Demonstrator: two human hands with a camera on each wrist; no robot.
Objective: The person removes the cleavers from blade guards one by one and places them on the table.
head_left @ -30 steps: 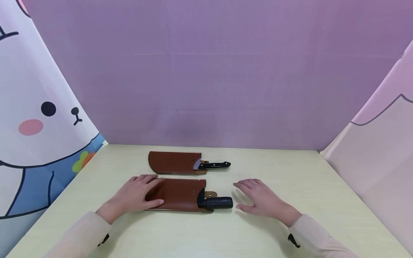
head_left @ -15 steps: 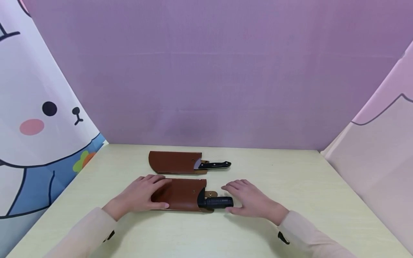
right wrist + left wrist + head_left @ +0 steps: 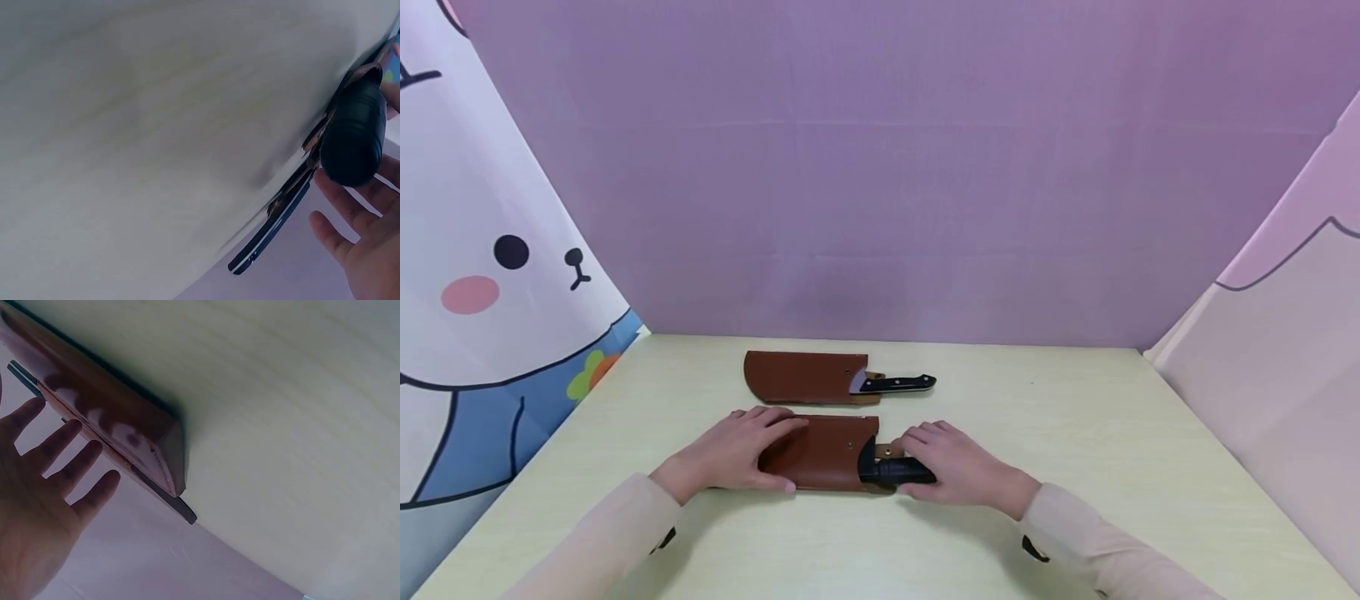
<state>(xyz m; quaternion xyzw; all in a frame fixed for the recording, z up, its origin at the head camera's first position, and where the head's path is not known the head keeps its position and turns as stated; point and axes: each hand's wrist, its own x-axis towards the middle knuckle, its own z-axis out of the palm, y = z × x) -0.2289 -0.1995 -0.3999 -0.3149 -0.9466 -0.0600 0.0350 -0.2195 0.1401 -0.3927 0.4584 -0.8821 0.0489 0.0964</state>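
Observation:
In the head view a brown leather knife sheath (image 3: 827,450) lies flat, with a thick black handle (image 3: 887,473) sticking out of its right end; the blade is hidden inside. My left hand (image 3: 733,454) spans the sheath's left part, thumb at the near edge, fingers toward the far edge. The left wrist view has those fingers (image 3: 65,447) spread, near the glossy sheath (image 3: 119,400). Over the end of the black handle arches my right hand (image 3: 958,467). Its fingers (image 3: 350,206) look extended around the handle (image 3: 353,137), not closed; contact is unclear.
Farther back lies a second knife in a brown sheath (image 3: 805,377), its black riveted handle (image 3: 898,384) pointing right. The pale wooden table (image 3: 1075,400) meets a purple backdrop (image 3: 880,208) behind, with a cartoon-printed cloth (image 3: 497,333) on the left.
My right hand has moved left from beside the handle to over its end. My left hand has slid a little to the right along the sheath. Both knives lie where they were.

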